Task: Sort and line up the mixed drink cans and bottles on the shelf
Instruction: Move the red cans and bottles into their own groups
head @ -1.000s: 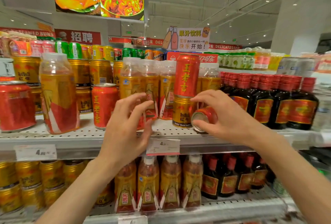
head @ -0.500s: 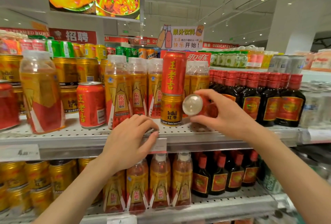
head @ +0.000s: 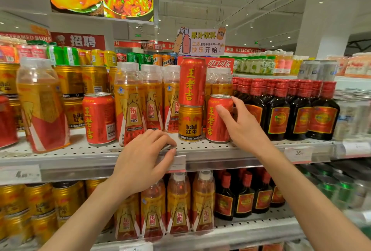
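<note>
1. Half a second ago the right hand (head: 244, 130) held the short red can (head: 217, 119) on its side in the air; now that can stands upright on the shelf (head: 251, 146), just right of the gold can (head: 190, 123).
2. Both red cans carry the yellow characters 王老吉. The gold can reads "RedBull 红牛", and a tall red can (head: 192, 82) stands on top of it.
3. Right-hand fingers (head: 221, 110) are curled around the short red can, with the thumb on its front.
4. The left hand (head: 143, 162) rests on the shelf edge, left of the gold can; its fingers are bent and close together and grip nothing.
5. Behind the left hand stand clear bottles (head: 131, 102) of orange drink, labelled 东鹏特饮.
6. Right of the gold can, beyond the short red can, dark bottles (head: 281, 110) with red caps stand in rows.
</note>
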